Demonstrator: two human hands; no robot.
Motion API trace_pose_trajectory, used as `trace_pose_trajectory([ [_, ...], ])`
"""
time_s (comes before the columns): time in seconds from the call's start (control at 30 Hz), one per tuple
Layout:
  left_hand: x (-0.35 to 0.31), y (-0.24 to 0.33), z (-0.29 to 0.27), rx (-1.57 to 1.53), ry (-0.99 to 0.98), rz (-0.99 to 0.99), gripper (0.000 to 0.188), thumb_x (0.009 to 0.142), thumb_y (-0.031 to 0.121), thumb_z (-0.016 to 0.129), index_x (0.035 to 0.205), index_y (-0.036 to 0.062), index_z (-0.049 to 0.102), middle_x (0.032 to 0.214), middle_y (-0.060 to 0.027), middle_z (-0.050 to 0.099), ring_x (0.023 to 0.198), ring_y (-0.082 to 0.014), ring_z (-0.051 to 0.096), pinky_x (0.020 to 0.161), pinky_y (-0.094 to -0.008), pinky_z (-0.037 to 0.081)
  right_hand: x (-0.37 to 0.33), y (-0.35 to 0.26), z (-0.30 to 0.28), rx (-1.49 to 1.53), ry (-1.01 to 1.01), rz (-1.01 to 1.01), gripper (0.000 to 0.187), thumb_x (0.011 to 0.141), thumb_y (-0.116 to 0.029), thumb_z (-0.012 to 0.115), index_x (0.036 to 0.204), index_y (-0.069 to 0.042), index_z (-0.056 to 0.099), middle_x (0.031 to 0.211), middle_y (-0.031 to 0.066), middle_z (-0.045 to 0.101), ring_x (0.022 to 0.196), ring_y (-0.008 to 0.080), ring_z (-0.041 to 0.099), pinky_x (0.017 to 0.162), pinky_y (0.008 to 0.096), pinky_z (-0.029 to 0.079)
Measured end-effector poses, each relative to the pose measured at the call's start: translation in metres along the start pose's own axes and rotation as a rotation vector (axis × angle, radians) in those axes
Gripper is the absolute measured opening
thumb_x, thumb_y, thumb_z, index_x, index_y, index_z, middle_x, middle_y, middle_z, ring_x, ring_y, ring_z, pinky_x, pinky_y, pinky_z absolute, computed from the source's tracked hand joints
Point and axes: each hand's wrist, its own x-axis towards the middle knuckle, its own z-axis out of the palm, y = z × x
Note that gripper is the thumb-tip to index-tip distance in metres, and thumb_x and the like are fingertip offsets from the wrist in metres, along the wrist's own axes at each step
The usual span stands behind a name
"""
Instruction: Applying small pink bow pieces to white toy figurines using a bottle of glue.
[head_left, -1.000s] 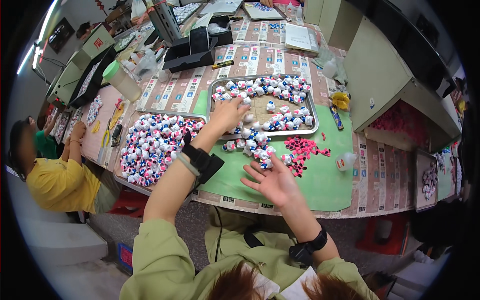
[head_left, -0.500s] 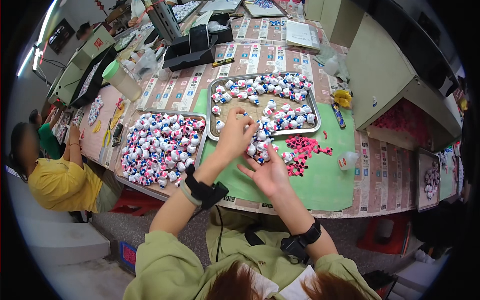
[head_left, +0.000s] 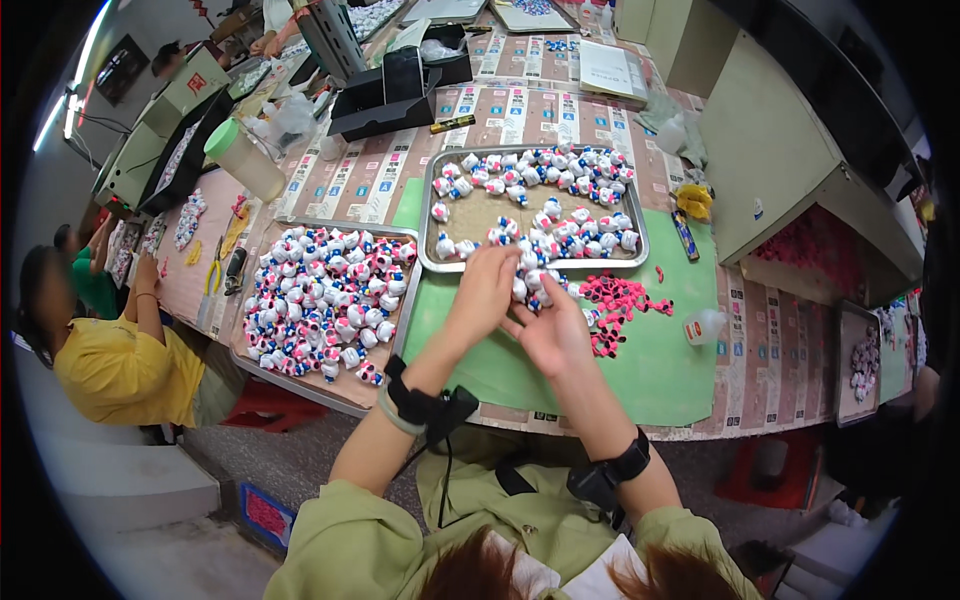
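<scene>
Small white, blue and pink figurines (head_left: 535,284) lie in the cupped fingers of my right hand (head_left: 557,338), just in front of the upper metal tray. Its palm faces up and its thumb reaches toward the figurines. Close beside them, at the tray's near edge, my left hand (head_left: 486,292) has its fingers drawn together; what they grip is hidden. The upper tray (head_left: 430,225) holds loose figurines along its far side and right half. Pink small parts (head_left: 625,305) with dark spots are heaped on the green mat (head_left: 640,375) right of my hands.
A fuller tray of figurines (head_left: 325,300) stands on the left. A small clear bottle (head_left: 704,326) and a yellow crumpled item (head_left: 694,202) lie to the right, near a grey cabinet (head_left: 775,150). A person in yellow (head_left: 130,360) sits at far left.
My left hand has drawn back from over the tray, and its fingers have closed together beside my right hand. Fewer figurines show in my right hand; more lie at the tray's near side.
</scene>
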Motion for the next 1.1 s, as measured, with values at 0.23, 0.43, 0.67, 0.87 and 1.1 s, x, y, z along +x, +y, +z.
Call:
trace_pose_trajectory([
  [0.23,0.000,0.026,-0.009,0.337,-0.172,-0.198,0.029,0.085,0.019,0.042,0.112,0.0139,0.049,0.121,-0.0182,0.040,0.119,-0.0367,0.026,0.095,-0.0557,0.017,-0.007,-0.002,-0.003,-0.019,-0.010,0.035,0.024,0.085,-0.018,0.046,0.107,-0.009,0.042,0.109,0.0026,0.044,0.101,0.0203,0.039,0.088,0.0474,0.030],
  [0.43,-0.039,0.021,-0.015,0.194,-0.218,-0.123,0.041,0.084,0.012,0.042,0.125,0.0204,0.037,0.133,-0.0200,0.022,0.125,-0.0383,0.014,0.097,-0.0538,0.013,-0.057,-0.006,-0.002,-0.165,-0.025,0.063,0.049,0.082,-0.010,0.047,0.126,-0.006,0.026,0.124,0.0091,0.033,0.119,0.0207,0.028,0.094,0.0437,0.025],
  [0.67,-0.045,0.049,-0.011,0.466,-0.060,-0.036,0.042,0.079,0.004,0.048,0.119,0.0102,0.044,0.130,-0.0213,0.027,0.122,-0.0372,0.020,0.098,-0.0397,0.022,-0.119,-0.044,-0.049,-0.900,0.044,-0.946,0.049,0.079,0.002,0.046,0.124,0.000,0.027,0.119,0.0117,0.034,0.105,0.0191,0.043,0.086,0.0295,0.036],
  [0.87,-0.049,0.092,0.027,0.210,-0.250,0.091,0.030,0.074,0.006,0.055,0.104,0.0066,0.051,0.103,-0.0156,0.049,0.087,-0.0288,0.051,0.075,-0.0378,0.040,-0.103,-0.101,-0.078,-1.127,0.492,-1.248,0.051,0.077,-0.002,0.053,0.121,0.001,0.029,0.117,0.0121,0.036,0.106,0.0192,0.040,0.088,0.0316,0.033],
  [1.1,-0.036,0.075,0.042,0.436,-0.314,0.059,0.028,0.072,0.008,0.056,0.099,0.0072,0.052,0.095,-0.0133,0.050,0.078,-0.0256,0.052,0.064,-0.0347,0.042,-0.084,-0.130,-0.108,-1.186,0.487,-0.935,0.045,0.076,-0.003,0.056,0.115,0.002,0.035,0.109,0.0110,0.045,0.099,0.0178,0.046,0.087,0.0294,0.035],
])
